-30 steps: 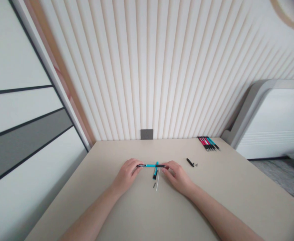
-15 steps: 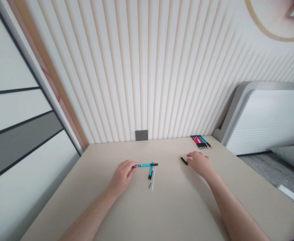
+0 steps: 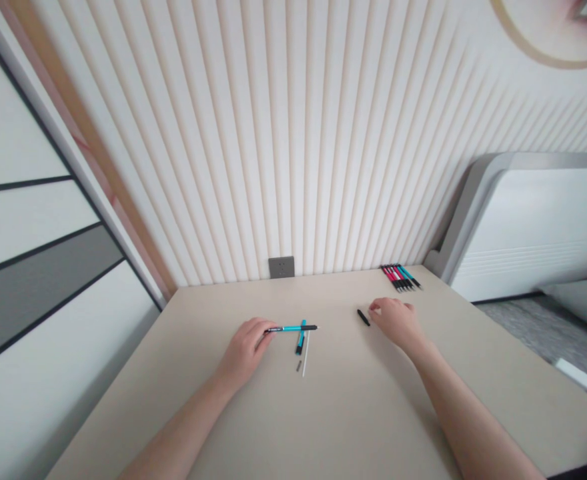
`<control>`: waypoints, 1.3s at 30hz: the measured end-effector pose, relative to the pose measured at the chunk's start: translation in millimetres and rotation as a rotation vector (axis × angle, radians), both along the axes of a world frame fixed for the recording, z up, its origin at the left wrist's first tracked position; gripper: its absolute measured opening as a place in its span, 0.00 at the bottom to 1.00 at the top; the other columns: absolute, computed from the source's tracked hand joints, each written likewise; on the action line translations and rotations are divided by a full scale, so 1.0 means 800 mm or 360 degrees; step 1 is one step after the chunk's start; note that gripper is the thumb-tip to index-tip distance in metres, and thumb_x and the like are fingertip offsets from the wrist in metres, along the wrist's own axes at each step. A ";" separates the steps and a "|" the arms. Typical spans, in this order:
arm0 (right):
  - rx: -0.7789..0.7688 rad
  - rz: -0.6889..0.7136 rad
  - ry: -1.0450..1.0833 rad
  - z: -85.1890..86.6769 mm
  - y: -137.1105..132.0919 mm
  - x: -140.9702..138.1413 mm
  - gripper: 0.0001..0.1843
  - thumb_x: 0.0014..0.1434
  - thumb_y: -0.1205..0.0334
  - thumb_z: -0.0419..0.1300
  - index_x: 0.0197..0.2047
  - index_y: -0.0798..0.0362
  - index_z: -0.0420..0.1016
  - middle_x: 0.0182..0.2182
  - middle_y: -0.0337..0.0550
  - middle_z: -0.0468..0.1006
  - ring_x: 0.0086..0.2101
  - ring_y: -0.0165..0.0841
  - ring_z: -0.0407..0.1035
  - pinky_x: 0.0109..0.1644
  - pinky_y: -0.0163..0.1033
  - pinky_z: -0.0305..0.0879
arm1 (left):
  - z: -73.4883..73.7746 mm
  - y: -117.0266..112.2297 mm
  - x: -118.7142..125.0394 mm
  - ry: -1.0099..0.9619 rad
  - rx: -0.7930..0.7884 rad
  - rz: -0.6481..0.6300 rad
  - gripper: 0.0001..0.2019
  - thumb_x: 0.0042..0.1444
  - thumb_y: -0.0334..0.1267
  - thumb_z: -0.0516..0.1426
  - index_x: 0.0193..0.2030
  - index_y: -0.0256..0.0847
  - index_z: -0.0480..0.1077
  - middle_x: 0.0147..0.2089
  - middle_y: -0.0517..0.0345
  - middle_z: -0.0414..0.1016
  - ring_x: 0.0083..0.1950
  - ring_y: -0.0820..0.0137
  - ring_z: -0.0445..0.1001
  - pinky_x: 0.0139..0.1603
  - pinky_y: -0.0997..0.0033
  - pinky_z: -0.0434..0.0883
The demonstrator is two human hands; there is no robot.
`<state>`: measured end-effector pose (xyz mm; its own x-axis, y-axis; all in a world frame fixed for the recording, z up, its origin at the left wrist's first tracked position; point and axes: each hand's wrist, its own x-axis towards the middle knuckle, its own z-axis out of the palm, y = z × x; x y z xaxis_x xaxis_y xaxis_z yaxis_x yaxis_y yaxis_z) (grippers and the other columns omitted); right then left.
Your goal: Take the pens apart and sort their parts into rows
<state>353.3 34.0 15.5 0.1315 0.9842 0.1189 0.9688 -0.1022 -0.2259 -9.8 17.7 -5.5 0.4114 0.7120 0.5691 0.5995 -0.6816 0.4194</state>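
Your left hand (image 3: 246,351) is closed on the end of a slim teal-and-black mechanical pencil (image 3: 291,328), which lies almost level and points to your right, its black tip end free of your fingers. Just under its far half, and touching it or nearly so, lies a teal barrel section (image 3: 301,338) with a black end, angled toward you. Beside that runs a thin white refill tube (image 3: 306,353), and a tiny grey metal part (image 3: 299,365) sits just left of the tube's near end. Your right hand (image 3: 396,325) rests relaxed on the tabletop, fingers loosely curled and grasping nothing, with a short black pen part (image 3: 363,317) just beside your fingertips. Both hands are well in from the edges of the beige table (image 3: 323,427). A row of red, black and teal pens (image 3: 400,277) lies side by side along the far edge near the back right corner, well apart from both hands. A grey wall socket (image 3: 281,267) sits just above the far edge, behind the pencil.
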 end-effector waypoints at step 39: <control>0.0362 0.0845 0.1285 -0.023 -0.038 -0.116 0.16 0.64 0.52 0.54 0.34 0.52 0.78 0.31 0.43 0.79 0.33 0.34 0.70 0.40 0.37 0.65 | 0.005 -0.004 0.000 -0.0117 -0.0041 -0.0058 0.07 0.65 0.37 0.52 0.44 0.42 0.70 0.40 0.55 0.76 0.42 0.67 0.75 0.45 0.68 0.72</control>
